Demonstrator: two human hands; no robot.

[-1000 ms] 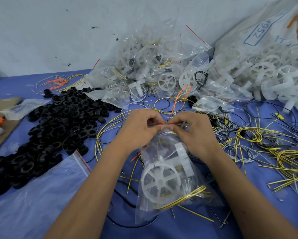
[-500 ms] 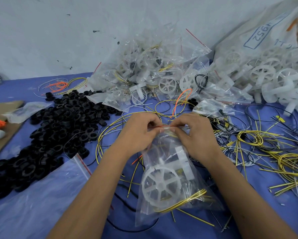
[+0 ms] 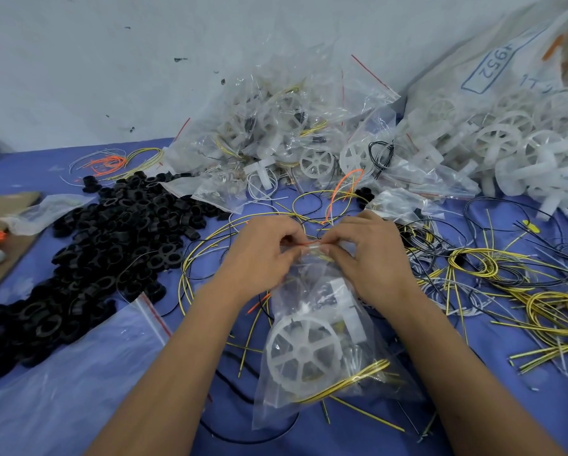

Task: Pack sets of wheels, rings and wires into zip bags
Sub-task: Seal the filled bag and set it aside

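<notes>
Both the left hand point(image 3: 259, 255) and the right hand point(image 3: 368, 255) pinch the red zip strip at the mouth of a clear zip bag point(image 3: 322, 350) over the blue table point(image 3: 358, 436); inside lie a white wheel point(image 3: 304, 352) and yellow wires point(image 3: 351, 380), perhaps more. Beyond, a big sack point(image 3: 506, 70) of wheels reads "4952" upside down
</notes>
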